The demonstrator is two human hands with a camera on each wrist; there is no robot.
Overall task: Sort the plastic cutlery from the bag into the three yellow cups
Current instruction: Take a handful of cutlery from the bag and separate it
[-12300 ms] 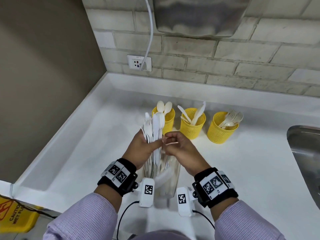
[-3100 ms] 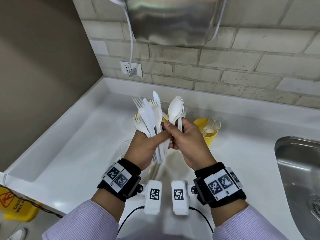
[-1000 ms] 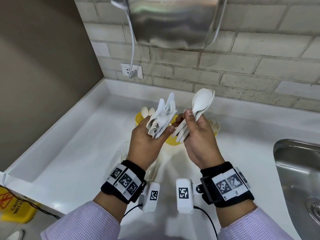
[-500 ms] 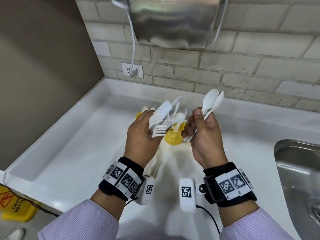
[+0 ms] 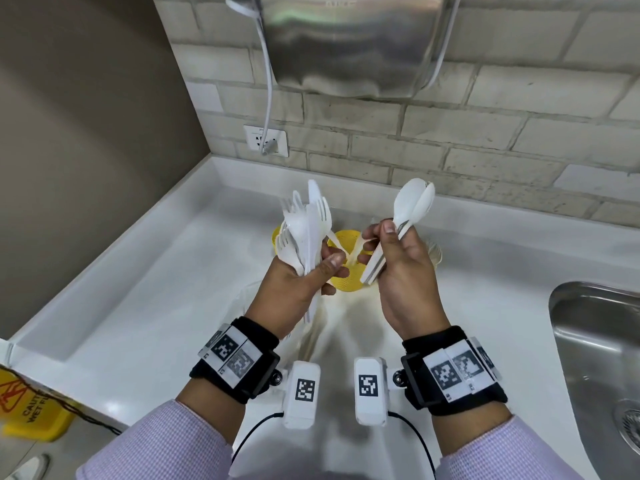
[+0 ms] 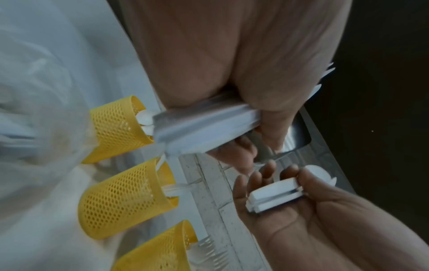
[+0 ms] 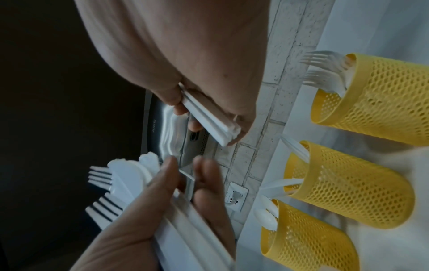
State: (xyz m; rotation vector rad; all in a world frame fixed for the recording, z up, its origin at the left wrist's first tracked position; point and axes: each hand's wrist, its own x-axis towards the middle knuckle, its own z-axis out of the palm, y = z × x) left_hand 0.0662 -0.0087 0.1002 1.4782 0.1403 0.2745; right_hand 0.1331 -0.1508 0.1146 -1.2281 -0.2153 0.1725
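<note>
1. From the head view, my left hand [image 5: 294, 285] is raised above the white tabletop [image 5: 145, 306]. Its grip is closed around a mixed bundle of forks and knives [image 5: 306, 226], whose heads point up and away from me. My right hand [image 5: 401, 271] is beside it, apart from it, and its grip pinches a few spoons [image 5: 414, 202] by their handles, with the bowls up. Between and behind my hands I see the middle yellow cup [image 5: 346, 258]. The left yellow cup [image 5: 276, 239] shows only as a small edge behind the bundle. The clear bag [image 5: 311, 327] lies on the tabletop below my hands, mostly hidden. A steel sink [image 5: 595, 358] is at the right, and a metal dryer [image 5: 353, 43] hangs on the brick wall.

2. From the left wrist view, the handles of the bundle [image 6: 204, 126] come out under my left palm. My right hand [image 6: 290, 210] holds the spoon handles [image 6: 274, 194] between thumb and fingers. Three yellow cups [image 6: 120, 198] stand in a row on the tabletop, each with white cutlery inside; the bag [image 6: 34, 119] is blurred beside them.

3. From the right wrist view, the spoon handles [image 7: 209, 119] stick out from my right grip. My left hand [image 7: 162, 220] holds the bundle [image 7: 120, 192], and its fork tines are visible. The nearest cup to the sink side [image 7: 383, 95] holds forks, the middle one [image 7: 348, 187] knives, the last [image 7: 308, 238] spoons.
</note>
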